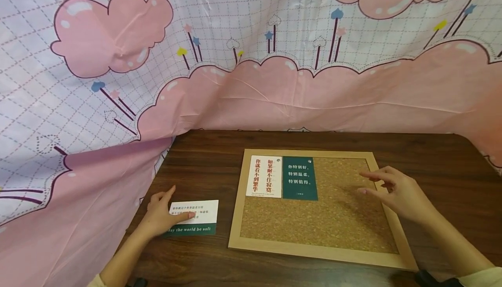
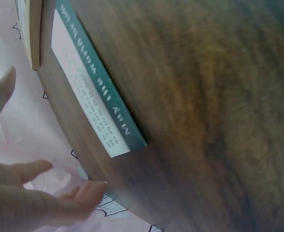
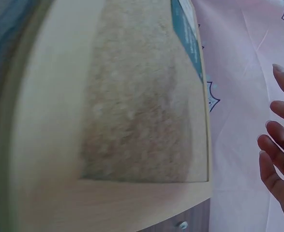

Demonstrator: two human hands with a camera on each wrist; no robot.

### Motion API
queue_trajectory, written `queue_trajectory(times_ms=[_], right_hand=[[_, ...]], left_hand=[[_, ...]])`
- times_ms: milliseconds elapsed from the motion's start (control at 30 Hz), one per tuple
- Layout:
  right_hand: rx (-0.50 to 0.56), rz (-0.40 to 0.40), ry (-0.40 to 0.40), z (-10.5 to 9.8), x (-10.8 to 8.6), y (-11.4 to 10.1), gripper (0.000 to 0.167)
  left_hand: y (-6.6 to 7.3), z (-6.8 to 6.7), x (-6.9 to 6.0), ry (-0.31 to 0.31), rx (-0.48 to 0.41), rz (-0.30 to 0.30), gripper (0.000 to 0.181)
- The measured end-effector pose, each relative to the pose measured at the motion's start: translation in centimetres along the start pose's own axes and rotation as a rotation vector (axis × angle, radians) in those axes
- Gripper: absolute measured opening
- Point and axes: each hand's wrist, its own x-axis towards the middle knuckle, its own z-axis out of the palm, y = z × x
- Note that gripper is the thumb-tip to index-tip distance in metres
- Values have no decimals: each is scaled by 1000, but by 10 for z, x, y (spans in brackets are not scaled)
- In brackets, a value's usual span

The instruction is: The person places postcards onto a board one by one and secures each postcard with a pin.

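In the head view my left hand (image 1: 161, 213) hovers over a white-and-green card (image 1: 196, 225) printed with Chinese lines and English words, lying on the table. The left wrist view shows the thumb and fingers spread, apart from that card (image 2: 83, 87). Above the right side of a wood-framed cork board (image 1: 313, 226) is my right hand (image 1: 398, 191), fingers loosely bent and holding nothing. A white card with red characters (image 1: 263, 177) and a dark green card (image 1: 299, 186) sit side by side at the board's upper left. Each has a small round spot near its top right corner.
A dark wooden table (image 1: 192, 156) carries everything. Past the board's frame, a small pale round object (image 3: 182, 225) lies on the table in the right wrist view. A pink-and-white cloud-patterned curtain (image 1: 251, 95) hangs behind and at the left.
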Motion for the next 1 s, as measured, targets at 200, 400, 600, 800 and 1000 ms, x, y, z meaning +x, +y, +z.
queue_trajectory(times_ms=[200,400,600,800,1000], right_hand=[[-47,-39,31,6,-20,10,62],[-77,-10,-10,15,-37,19,100],[-63,-5,-59,21,-53,25,119],[-22,64,-191,25,-65,28,124],[19,66,-248,32,-76,31,128]], left_hand=[[-2,8,-2,9,-6,-82,119],[-2,15,-4,-12,15,-122,124],[0,20,-6,-25,17,-137,125],[3,22,-9,-18,23,-147,128],[6,24,-9,0,42,-164,133]])
